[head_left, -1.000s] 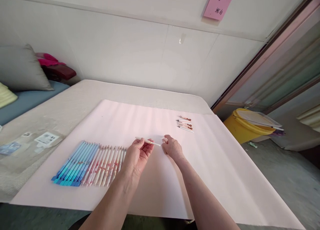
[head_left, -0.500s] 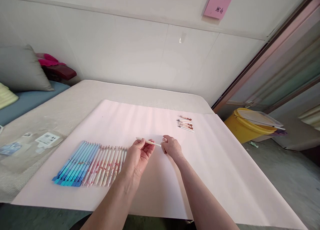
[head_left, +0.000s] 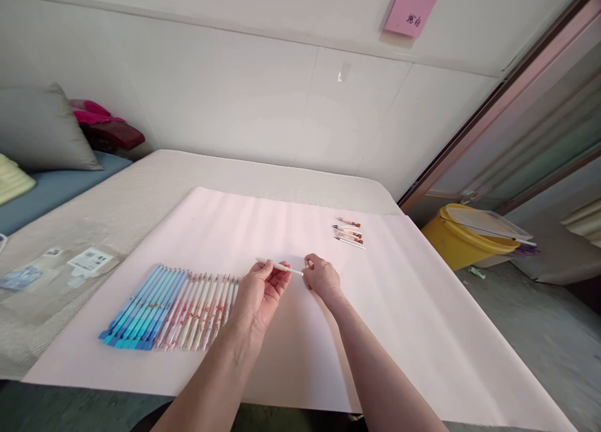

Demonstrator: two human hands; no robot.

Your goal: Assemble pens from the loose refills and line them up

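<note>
My left hand [head_left: 261, 291] pinches a thin white pen [head_left: 278, 267] that lies level, its tip pointing right. My right hand [head_left: 322, 277] is closed at the pen's tip, pinching a small part I cannot make out. Both hands hover over a large pink paper sheet [head_left: 404, 332]. Left of my left hand lies a neat row of several pens [head_left: 169, 307], blue ones at the left and white-and-pink ones at the right. A small heap of pen parts [head_left: 349, 232] lies further back on the right.
The sheet lies on a beige-covered table [head_left: 154, 181] against a white wall. Clear packets with labels [head_left: 70, 266] lie at the left. A grey cushion [head_left: 37, 128] and red cloth [head_left: 106, 128] sit on a bench. A yellow bin [head_left: 462, 235] stands on the floor at the right.
My right hand has drawn slightly closer to the pen's tip. My left hand and the pen have barely moved.
</note>
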